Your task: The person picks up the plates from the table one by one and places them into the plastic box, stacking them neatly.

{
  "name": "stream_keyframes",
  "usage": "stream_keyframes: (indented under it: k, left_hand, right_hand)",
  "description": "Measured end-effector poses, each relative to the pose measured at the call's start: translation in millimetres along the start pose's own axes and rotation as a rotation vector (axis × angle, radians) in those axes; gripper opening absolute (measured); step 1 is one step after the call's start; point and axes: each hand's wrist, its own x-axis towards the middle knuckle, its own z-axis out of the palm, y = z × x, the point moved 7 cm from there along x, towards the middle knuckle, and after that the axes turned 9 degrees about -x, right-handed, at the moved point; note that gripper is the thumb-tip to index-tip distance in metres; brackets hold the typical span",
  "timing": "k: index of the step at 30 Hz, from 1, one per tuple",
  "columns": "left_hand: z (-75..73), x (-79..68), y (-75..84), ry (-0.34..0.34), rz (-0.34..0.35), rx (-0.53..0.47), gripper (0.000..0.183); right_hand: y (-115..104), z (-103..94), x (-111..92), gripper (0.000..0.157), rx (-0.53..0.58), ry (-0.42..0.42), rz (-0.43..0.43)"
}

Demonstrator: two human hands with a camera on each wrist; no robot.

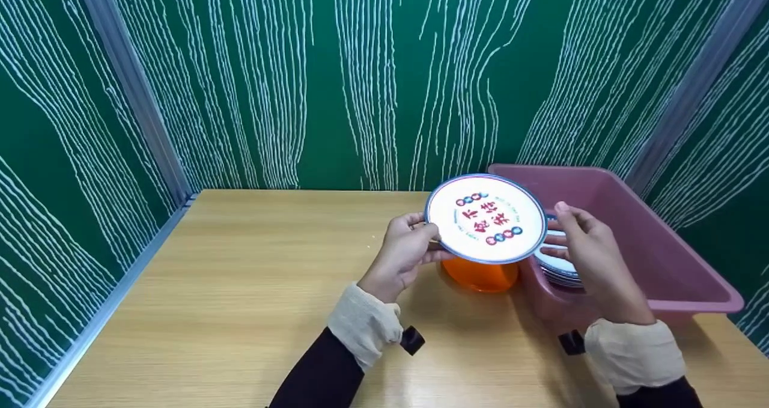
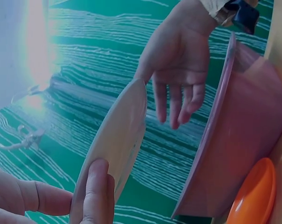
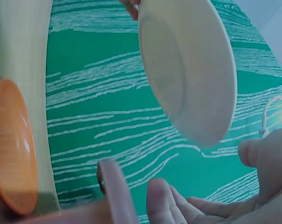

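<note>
My left hand (image 1: pixel 401 250) pinches the left edge of a round white plate (image 1: pixel 522 216) with a blue rim, red characters and coloured dots. Its thumb lies on top and its fingers are underneath. My right hand (image 1: pixel 595 264) is at the plate's right side, fingers extended and thumb raised. In the right wrist view a gap shows between that hand and the plate's pale underside (image 3: pixel 206 79). Beneath the plate, an orange dish (image 1: pixel 483 276) on the table is partly covered. A stack of plates (image 1: pixel 562 271) sits inside a pink tub (image 1: pixel 661 276), partly hidden behind my right hand.
The tub stands at the right of the wooden table (image 1: pixel 240 288), close beside the orange dish. Green walls (image 1: pixel 324 95) with white wavy lines enclose the table at the back and sides. Grey posts (image 1: pixel 129 65) rise at the corners.
</note>
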Motion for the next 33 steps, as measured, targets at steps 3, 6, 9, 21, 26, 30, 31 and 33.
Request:
stream_keyframes:
  k: [3, 6, 9, 21, 26, 30, 31, 33]
  left_hand:
    - [4.4, -1.9, -2.4, -0.003, 0.000, 0.000, 0.034]
    - [8.6, -4.5, -4.4, -0.003, -0.004, -0.007, 0.034]
    - [12.2, -7.3, -6.3, -0.005, -0.006, -0.015, 0.036]
    - [20.5, -13.6, -13.4, -0.018, 0.011, -0.042, 0.034]
    - [25.3, -15.2, -14.7, -0.070, 0.026, -0.073, 0.036]
    - [27.0, -13.3, -17.7, -0.125, 0.035, -0.051, 0.029]
    - [26.5, -12.6, -18.6, -0.133, 0.032, -0.037, 0.026]
    - [24.7, -9.5, -21.8, -0.141, 0.025, -0.018, 0.023]
  right_hand:
    - [-4, 5.4, -3, 0.090, 0.010, -0.011, 0.004]
    - [-6, 10.6, -6, 0.087, 0.050, -0.032, 0.015]
    - [-9, 14.7, -7, 0.082, 0.097, -0.052, 0.017]
    - [-10, 10.8, -11, 0.062, 0.483, -0.064, 0.023]
    - [-12, 1.1, -16, 0.054, 0.523, -0.043, -0.005]
    - [-12, -9.5, -18, 0.054, 0.535, -0.010, -0.017]
    - [-11, -12.6, -18, 0.055, 0.543, -0.002, -0.015]
    - [-9, -19.5, -18, 0.058, 0.563, 0.009, -0.005]
